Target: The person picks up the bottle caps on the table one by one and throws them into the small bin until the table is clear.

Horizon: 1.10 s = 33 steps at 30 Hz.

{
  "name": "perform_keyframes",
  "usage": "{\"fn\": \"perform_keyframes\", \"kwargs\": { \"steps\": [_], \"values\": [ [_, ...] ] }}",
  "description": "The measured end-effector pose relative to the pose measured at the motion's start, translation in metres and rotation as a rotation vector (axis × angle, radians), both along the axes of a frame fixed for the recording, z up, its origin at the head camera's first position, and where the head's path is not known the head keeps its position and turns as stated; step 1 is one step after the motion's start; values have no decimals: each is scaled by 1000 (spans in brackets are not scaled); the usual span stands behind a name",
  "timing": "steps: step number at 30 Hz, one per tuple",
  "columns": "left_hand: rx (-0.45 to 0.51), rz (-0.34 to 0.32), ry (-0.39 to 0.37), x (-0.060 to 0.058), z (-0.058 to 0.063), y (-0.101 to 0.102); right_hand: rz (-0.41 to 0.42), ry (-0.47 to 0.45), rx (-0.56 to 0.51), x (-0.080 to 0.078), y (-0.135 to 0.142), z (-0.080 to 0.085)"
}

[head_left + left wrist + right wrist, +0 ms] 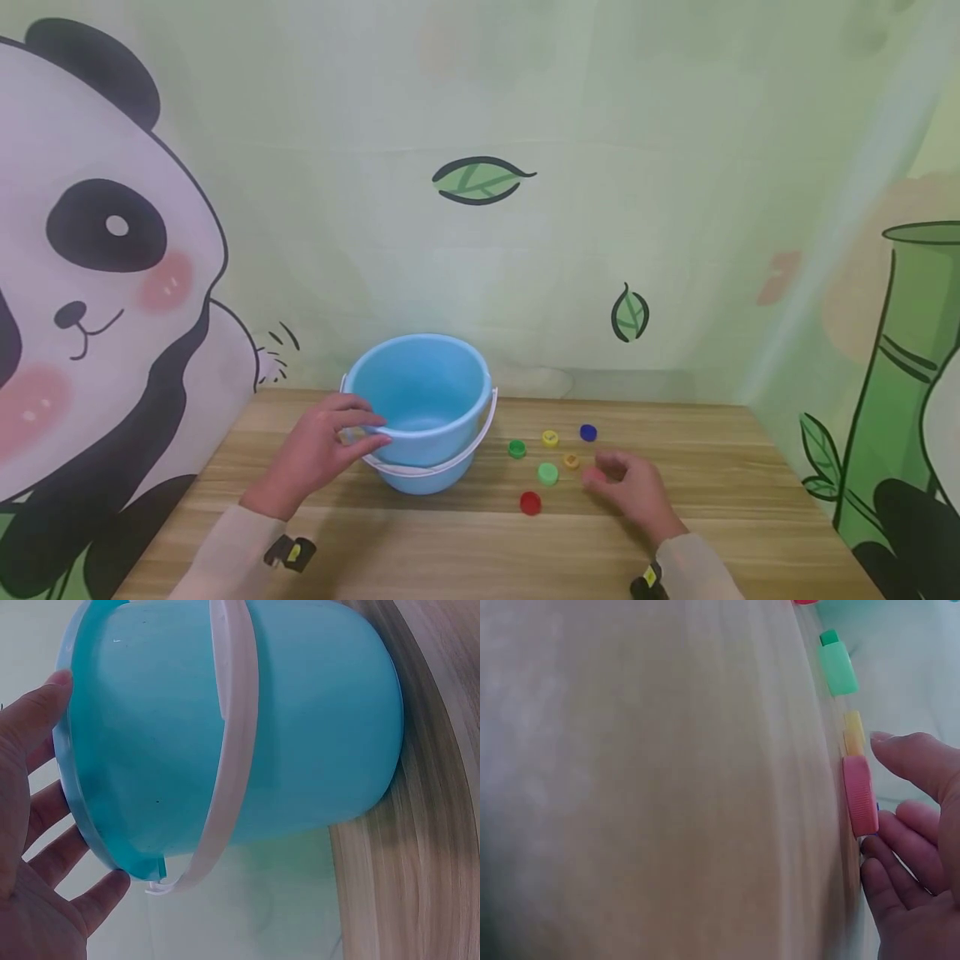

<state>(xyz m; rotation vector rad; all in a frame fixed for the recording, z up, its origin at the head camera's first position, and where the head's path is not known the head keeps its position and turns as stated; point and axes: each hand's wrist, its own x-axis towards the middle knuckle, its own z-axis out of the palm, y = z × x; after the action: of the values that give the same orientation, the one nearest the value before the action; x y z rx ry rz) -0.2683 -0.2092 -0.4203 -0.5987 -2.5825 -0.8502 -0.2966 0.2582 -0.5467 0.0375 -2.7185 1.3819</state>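
Note:
A light blue bucket (420,460) with a white handle (238,735) stands upright on the table. My left hand (318,450) holds its near left rim, thumb on the outer side and fingers over the edge. My right hand (636,493) is low at the right of several bottle caps, with thumb and fingers spread around a pink cap (861,796). In the right wrist view the thumb is apart from this cap, and the fingertips are close behind it. Nearby lie a yellow-orange cap (571,461), a light green cap (547,474) and a red cap (530,503).
Farther back are a dark green cap (517,449), a yellow cap (550,438) and a blue cap (588,432). The wooden table (420,550) ends at a backdrop (570,250) printed with a panda and leaves.

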Motion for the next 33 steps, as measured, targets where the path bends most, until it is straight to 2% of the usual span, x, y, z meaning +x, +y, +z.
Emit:
{"fn": "perform_keyframes", "kwargs": {
  "steps": [12,20,33],
  "values": [
    [5,-13,4,-1,0,0,46,-32,53,-1,1,4],
    [-7,-15,31,0,1,0,42,-34,73,-3,1,4],
    [-2,-14,23,-1,0,0,36,-20,117,-2,0,5]
  ]
}}
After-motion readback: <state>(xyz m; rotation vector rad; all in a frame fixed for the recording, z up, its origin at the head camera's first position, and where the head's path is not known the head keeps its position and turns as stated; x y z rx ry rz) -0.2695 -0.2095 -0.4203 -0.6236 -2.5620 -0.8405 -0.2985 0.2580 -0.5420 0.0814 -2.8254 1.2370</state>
